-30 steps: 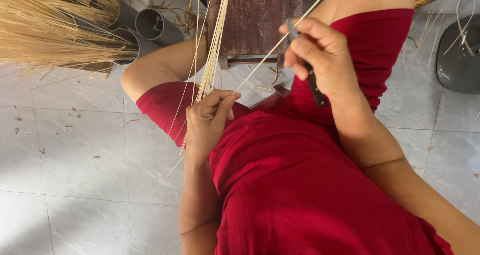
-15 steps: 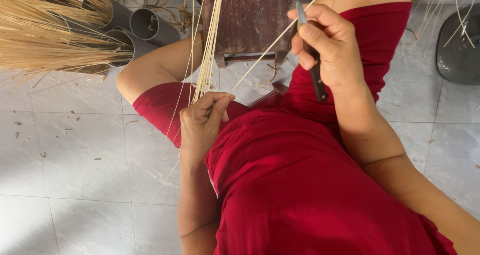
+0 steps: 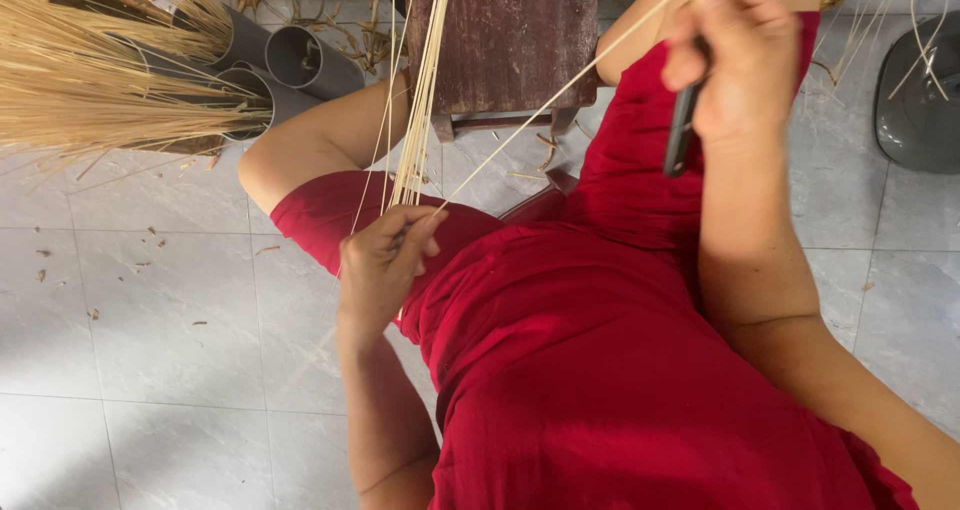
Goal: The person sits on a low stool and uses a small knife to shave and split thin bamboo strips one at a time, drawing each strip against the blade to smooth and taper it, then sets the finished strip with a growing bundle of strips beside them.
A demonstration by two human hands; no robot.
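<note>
My left hand (image 3: pixel 385 260) is closed around a bundle of thin pale straw strips (image 3: pixel 422 100) that runs up past a dark wooden stool (image 3: pixel 510 40). One strip (image 3: pixel 560 90) slants from that hand up to my right hand (image 3: pixel 735 55), which is raised near the top edge. My right hand grips a dark-handled knife (image 3: pixel 680 130), handle pointing down, and the strip passes through its fingers. I wear red clothes (image 3: pixel 600 350) and my knees are spread either side of the stool.
A big sheaf of dry straw (image 3: pixel 90 80) lies at the upper left over grey plastic pipes (image 3: pixel 290 60). A grey basin (image 3: pixel 920 90) sits at the right edge. Small straw scraps dot the pale floor tiles (image 3: pixel 150 320).
My right hand has risen up and to the right with the knife, drawing the single strip longer. My left hand stays closed on the bundle in about the same place.
</note>
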